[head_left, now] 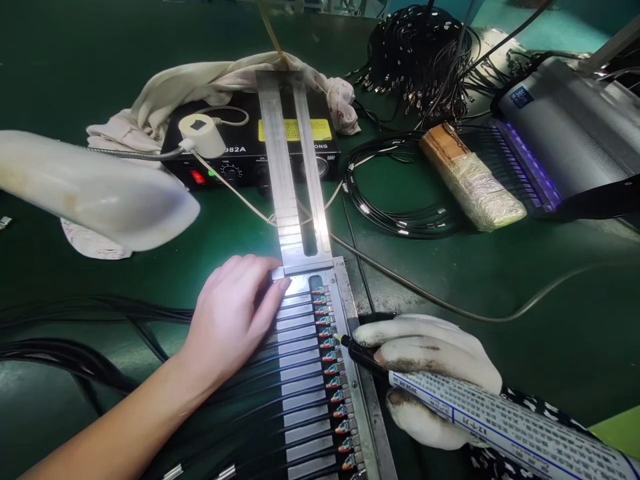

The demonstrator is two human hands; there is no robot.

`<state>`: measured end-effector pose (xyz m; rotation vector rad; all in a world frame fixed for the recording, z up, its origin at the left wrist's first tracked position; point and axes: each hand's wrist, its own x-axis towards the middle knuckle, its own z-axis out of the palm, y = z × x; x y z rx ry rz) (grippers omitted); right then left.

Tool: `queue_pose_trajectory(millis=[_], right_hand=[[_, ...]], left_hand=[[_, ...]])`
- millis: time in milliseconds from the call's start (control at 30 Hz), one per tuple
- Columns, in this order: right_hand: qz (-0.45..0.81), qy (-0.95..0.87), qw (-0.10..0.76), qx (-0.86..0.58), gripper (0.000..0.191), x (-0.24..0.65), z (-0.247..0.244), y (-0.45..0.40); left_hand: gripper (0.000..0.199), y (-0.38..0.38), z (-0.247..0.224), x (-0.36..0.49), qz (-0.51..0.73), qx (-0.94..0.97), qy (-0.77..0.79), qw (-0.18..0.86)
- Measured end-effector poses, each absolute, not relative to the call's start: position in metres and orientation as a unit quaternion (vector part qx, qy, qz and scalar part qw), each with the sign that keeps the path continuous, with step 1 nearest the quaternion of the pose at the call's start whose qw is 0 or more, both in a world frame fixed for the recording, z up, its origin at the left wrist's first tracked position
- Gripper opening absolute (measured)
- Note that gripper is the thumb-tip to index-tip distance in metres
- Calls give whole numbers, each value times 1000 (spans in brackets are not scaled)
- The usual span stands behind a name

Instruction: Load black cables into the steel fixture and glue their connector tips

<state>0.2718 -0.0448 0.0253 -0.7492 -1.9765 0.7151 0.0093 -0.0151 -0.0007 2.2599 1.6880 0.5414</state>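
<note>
Head view: my left hand point(225, 313) is bare, fingers bent at the slotted metal fixture point(345, 290), thumb by its plate; can't tell if it's gripping or just steadying. My right hand point(430, 343), gloved, is closed around a printed tube point(500, 413), pale tip point(339, 339) at the connector row.

Between the hands: black cables point(300, 365) lie side by side across the fixture, small connectors point(331, 369) along its right side, coloured wires exposed. Row runs out of frame toward me.

Progress: cables look laid in. Tip is around the fifth or sixth connector from the far end, most of the visible ones nearer me. Can't tell which are finished, so no solid done/left count.

Text: black control box point(245, 175), beyond left hand, reads "982A", then "ONG", start covered; "TIME" by a knob. Its yellow label point(320, 129) is too small. Tube: "12个月" and a date, maybe 2026.05.20; rest unclear. Blue sticker point(521, 97) on the grey machine point(575, 127), far beyond right hand: unreadable.
</note>
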Motion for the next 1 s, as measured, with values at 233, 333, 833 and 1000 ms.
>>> queue_pose_trajectory(millis=[233,333,833,1000], right_hand=[[288,-792,442,-307,17,269,28,-41],[282,-796,436,-311,18,270,29,-40],[290,-798,435,-298,16,273,27,-45],[291,-799,428,-305,17,271,28,-41]], left_hand=[[29,-15,0,10,185,780,583,135],[29,-15,0,10,181,779,584,138],[27,-15,0,10,181,782,581,136],[28,-16,1,9,182,783,580,132]])
